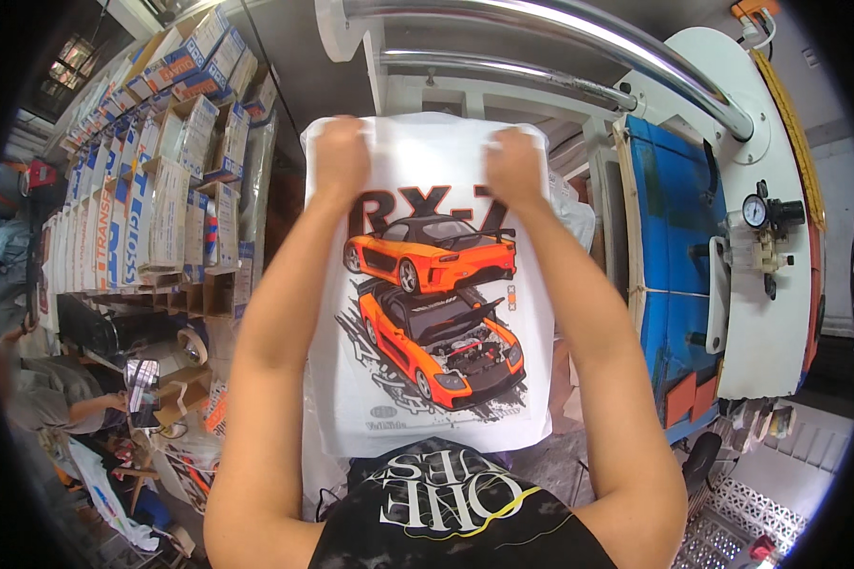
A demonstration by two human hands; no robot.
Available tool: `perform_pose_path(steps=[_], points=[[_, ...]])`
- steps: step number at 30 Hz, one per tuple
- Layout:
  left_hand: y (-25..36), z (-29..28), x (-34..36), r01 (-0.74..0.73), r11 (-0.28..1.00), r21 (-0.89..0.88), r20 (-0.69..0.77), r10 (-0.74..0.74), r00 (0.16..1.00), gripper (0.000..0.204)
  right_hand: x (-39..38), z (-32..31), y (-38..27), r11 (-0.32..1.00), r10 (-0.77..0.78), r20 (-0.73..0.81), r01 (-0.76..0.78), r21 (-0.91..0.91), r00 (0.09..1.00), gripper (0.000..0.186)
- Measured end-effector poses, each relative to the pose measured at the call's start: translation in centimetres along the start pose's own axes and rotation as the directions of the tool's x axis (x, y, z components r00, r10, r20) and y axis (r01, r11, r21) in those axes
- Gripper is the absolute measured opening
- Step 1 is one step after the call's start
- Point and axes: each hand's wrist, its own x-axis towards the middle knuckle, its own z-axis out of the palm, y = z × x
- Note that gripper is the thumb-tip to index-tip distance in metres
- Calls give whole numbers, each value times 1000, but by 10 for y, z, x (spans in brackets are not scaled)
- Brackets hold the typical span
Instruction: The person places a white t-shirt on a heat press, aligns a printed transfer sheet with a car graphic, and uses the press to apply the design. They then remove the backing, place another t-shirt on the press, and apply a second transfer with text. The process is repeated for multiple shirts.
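The person's left hand and right hand, both blurred, are curled tight, pinching the 2 far corners of a white cloth printed with 2 orange cars. The cloth spans from the hands to the person's black shirt; its support cannot be told. Shiny bars lie beyond its far edge.

A cramped printing workshop: left of a white car-print cloth, long cardboard cartons stand stacked; right of it, white machinery carries a pressure gauge.
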Motion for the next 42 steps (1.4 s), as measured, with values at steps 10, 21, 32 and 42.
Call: perform_pose_path(steps=[10, 21, 32, 42], points=[[11, 16, -7, -70, 988, 136, 363, 16, 932, 24, 9, -1, -9, 952, 80, 382, 44, -304, 921, 36], [-60, -15, -82, 618, 321, -718, 510, -362, 780, 58, -56, -19, 71, 225, 474, 506, -654, 722, 721, 58], [16, -124, -282, 833, -250, -494, 844, -367, 390, 75, -269, -100, 20, 261, 550, 594, -796, 546, 588, 57], [-2, -146, -451, 851, -155, -503, 794, -473, 383, 49, -451, -108, 63, -217, 477, 714, -718, 661, 513, 56]])
